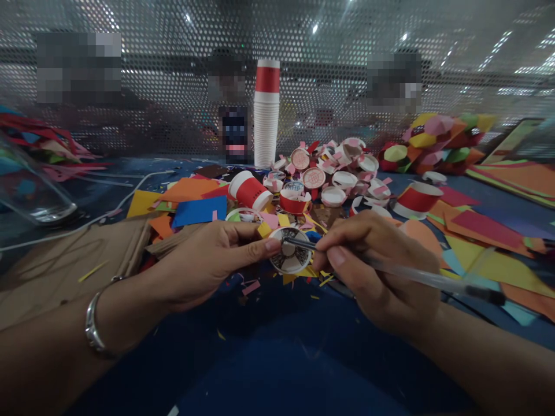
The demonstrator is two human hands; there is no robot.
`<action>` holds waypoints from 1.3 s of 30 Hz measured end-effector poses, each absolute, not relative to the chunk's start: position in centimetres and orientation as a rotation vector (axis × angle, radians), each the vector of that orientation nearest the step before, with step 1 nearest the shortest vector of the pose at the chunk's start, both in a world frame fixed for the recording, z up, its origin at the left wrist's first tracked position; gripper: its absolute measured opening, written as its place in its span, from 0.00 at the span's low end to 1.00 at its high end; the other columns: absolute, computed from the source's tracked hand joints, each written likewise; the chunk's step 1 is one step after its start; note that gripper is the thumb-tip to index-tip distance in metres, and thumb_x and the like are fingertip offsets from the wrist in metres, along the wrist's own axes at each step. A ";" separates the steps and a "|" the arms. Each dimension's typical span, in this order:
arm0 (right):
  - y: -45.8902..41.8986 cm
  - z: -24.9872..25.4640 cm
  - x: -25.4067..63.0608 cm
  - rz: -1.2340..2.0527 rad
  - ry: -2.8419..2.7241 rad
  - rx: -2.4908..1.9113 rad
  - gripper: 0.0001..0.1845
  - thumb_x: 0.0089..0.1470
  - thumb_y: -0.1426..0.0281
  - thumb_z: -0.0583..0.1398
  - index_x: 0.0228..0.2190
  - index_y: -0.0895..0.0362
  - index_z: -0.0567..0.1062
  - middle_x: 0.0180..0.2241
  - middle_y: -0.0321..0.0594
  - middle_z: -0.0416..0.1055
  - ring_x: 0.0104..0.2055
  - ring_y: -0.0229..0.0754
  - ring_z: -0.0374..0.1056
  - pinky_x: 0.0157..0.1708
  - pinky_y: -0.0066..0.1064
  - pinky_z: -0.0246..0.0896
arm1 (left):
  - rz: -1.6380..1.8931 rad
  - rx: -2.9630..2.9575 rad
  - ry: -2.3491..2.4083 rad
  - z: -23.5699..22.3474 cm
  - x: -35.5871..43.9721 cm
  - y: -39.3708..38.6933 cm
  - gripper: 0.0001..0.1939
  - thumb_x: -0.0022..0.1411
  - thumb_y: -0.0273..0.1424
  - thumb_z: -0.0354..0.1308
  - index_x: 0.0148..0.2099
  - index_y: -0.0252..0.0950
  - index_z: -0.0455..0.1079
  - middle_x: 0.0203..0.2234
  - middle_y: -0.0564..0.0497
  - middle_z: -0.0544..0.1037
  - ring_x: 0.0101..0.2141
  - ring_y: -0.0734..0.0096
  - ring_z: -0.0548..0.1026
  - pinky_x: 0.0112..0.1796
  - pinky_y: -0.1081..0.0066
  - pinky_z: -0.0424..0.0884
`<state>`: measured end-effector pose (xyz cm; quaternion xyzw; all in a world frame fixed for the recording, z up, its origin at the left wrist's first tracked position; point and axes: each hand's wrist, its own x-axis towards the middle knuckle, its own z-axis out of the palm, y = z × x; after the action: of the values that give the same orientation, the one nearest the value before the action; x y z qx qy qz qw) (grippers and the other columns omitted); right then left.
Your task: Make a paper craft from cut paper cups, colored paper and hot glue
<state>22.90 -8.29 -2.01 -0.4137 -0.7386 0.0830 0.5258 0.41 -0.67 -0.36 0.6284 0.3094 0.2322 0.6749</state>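
Between my two hands is a cut-off paper cup bottom [296, 264], round and white-rimmed, with black pen marks around a pale centre. My left hand [229, 254] is closed on its left edge, the thumb on the rim. A pen [416, 276] with a clear barrel and a dark end is pinched in my right hand [379, 266]. Its tip rests on or just above the marked face. Just behind lie a red-and-white paper cup [250, 192] on its side and a heap of cut cup bottoms [342, 179], some with red drawings and pink paper tabs.
A tall stack of paper cups [266, 127] stands at the back. Cardboard [82, 260] and a white cord [134, 193] lie left, near a clear glass [39, 190]. Coloured paper [489, 228] covers the right side. Paper scraps dot the blue table [260, 358]. People sit beyond.
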 end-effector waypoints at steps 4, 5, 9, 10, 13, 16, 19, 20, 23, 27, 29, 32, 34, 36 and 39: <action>-8.2 -2.0 22.9 0.161 -1.771 -0.980 0.06 0.62 0.75 0.60 0.38 0.54 0.77 0.29 0.30 0.76 0.24 0.30 0.70 0.26 0.25 0.65 | 0.502 1.416 0.701 -0.4 0.3 -0.7 0.12 0.68 0.40 0.66 0.41 0.36 0.82 0.38 0.47 0.84 0.40 0.68 0.78 0.42 0.72 0.73; -8.2 -2.0 22.8 0.145 -1.768 -0.976 0.06 0.62 0.75 0.60 0.38 0.54 0.77 0.29 0.31 0.77 0.25 0.30 0.71 0.27 0.25 0.66 | 0.496 1.424 0.702 -0.4 0.3 -0.7 0.12 0.68 0.40 0.66 0.41 0.36 0.82 0.38 0.47 0.83 0.40 0.68 0.78 0.41 0.72 0.73; -8.2 -2.0 22.8 0.112 -1.752 -0.974 0.05 0.63 0.74 0.60 0.38 0.55 0.77 0.29 0.31 0.77 0.25 0.30 0.71 0.27 0.25 0.66 | 0.464 1.453 0.710 -0.4 0.4 -0.7 0.14 0.67 0.42 0.65 0.39 0.35 0.81 0.36 0.48 0.82 0.38 0.68 0.77 0.39 0.70 0.73; -8.2 -1.9 22.8 0.107 -1.757 -0.980 0.05 0.63 0.75 0.60 0.38 0.55 0.77 0.29 0.31 0.77 0.25 0.30 0.71 0.27 0.25 0.66 | 0.465 1.450 0.709 -0.4 0.4 -0.7 0.14 0.67 0.42 0.65 0.40 0.35 0.81 0.37 0.48 0.82 0.38 0.68 0.77 0.40 0.70 0.73; -8.2 -1.9 22.8 0.109 -1.775 -0.986 0.05 0.62 0.75 0.60 0.38 0.55 0.77 0.28 0.31 0.77 0.24 0.31 0.71 0.27 0.25 0.66 | 0.489 1.431 0.695 -0.4 0.5 -0.6 0.12 0.68 0.39 0.65 0.41 0.36 0.82 0.38 0.47 0.83 0.41 0.67 0.78 0.43 0.70 0.74; -8.2 -1.8 22.8 0.156 -1.782 -0.979 0.06 0.62 0.76 0.59 0.37 0.55 0.76 0.27 0.30 0.76 0.22 0.29 0.68 0.24 0.23 0.64 | 0.508 1.424 0.687 -0.5 0.4 -0.6 0.12 0.69 0.39 0.65 0.42 0.36 0.82 0.39 0.47 0.84 0.41 0.68 0.78 0.44 0.71 0.73; -8.2 -1.9 22.8 0.164 -1.782 -0.973 0.05 0.62 0.75 0.59 0.37 0.56 0.76 0.27 0.30 0.76 0.21 0.28 0.67 0.24 0.23 0.63 | 0.495 1.442 0.714 -0.4 0.3 -0.6 0.14 0.68 0.42 0.65 0.41 0.36 0.82 0.38 0.47 0.83 0.40 0.68 0.78 0.43 0.70 0.73; -8.2 -1.9 22.8 0.152 -1.775 -0.971 0.05 0.62 0.75 0.60 0.38 0.56 0.76 0.28 0.30 0.76 0.21 0.28 0.67 0.24 0.23 0.63 | 0.487 1.449 0.720 -0.4 0.3 -0.6 0.14 0.68 0.42 0.65 0.41 0.36 0.81 0.37 0.47 0.83 0.39 0.68 0.77 0.42 0.70 0.73; -8.3 -2.0 22.8 0.127 -1.758 -0.975 0.05 0.62 0.75 0.60 0.38 0.56 0.76 0.28 0.30 0.77 0.22 0.28 0.68 0.25 0.23 0.64 | 0.482 1.457 0.724 -0.4 0.4 -0.6 0.14 0.68 0.42 0.65 0.39 0.36 0.81 0.36 0.48 0.82 0.36 0.70 0.76 0.42 0.69 0.73; -8.3 -1.9 22.9 0.165 -1.775 -0.978 0.06 0.62 0.76 0.59 0.37 0.56 0.76 0.27 0.30 0.76 0.22 0.29 0.68 0.25 0.24 0.64 | 0.512 1.441 0.716 -0.3 0.4 -0.7 0.12 0.67 0.40 0.66 0.40 0.36 0.82 0.38 0.48 0.83 0.38 0.70 0.77 0.43 0.71 0.73; -8.3 -1.8 22.9 0.153 -1.779 -0.975 0.06 0.61 0.76 0.59 0.36 0.56 0.77 0.27 0.31 0.76 0.22 0.29 0.68 0.24 0.24 0.63 | 0.518 1.422 0.716 -0.3 0.3 -0.7 0.11 0.67 0.40 0.67 0.41 0.37 0.82 0.39 0.48 0.84 0.40 0.69 0.78 0.44 0.72 0.73; -8.3 -1.7 22.9 0.141 -1.785 -0.978 0.06 0.61 0.76 0.60 0.36 0.56 0.77 0.28 0.31 0.76 0.21 0.30 0.66 0.23 0.26 0.62 | 0.517 1.418 0.733 -0.3 0.3 -0.7 0.12 0.67 0.41 0.67 0.41 0.36 0.83 0.39 0.47 0.84 0.39 0.69 0.79 0.41 0.73 0.73; -8.3 -1.7 22.9 0.150 -1.784 -0.982 0.06 0.61 0.76 0.60 0.36 0.56 0.77 0.27 0.32 0.76 0.21 0.30 0.66 0.23 0.26 0.62 | 0.532 1.433 0.729 -0.3 0.4 -0.7 0.12 0.67 0.40 0.67 0.42 0.37 0.83 0.39 0.46 0.85 0.38 0.69 0.79 0.40 0.72 0.74; -8.3 -1.8 22.9 0.154 -1.778 -0.983 0.06 0.61 0.76 0.59 0.36 0.56 0.76 0.27 0.32 0.76 0.21 0.31 0.67 0.24 0.27 0.63 | 0.551 1.444 0.716 -0.3 0.5 -0.7 0.11 0.67 0.39 0.67 0.42 0.37 0.84 0.40 0.46 0.85 0.39 0.68 0.79 0.42 0.72 0.74; -8.2 -1.8 22.9 0.142 -1.778 -0.982 0.06 0.61 0.76 0.59 0.36 0.56 0.77 0.27 0.32 0.76 0.23 0.32 0.68 0.25 0.27 0.64 | 0.563 1.458 0.704 -0.2 0.7 -0.8 0.11 0.68 0.38 0.66 0.45 0.37 0.84 0.41 0.46 0.86 0.41 0.67 0.80 0.45 0.70 0.75</action>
<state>22.92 -8.25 -1.79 -0.4104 -0.7433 0.0594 0.5250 0.68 -0.78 -0.22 0.6430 0.3105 0.2482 0.6547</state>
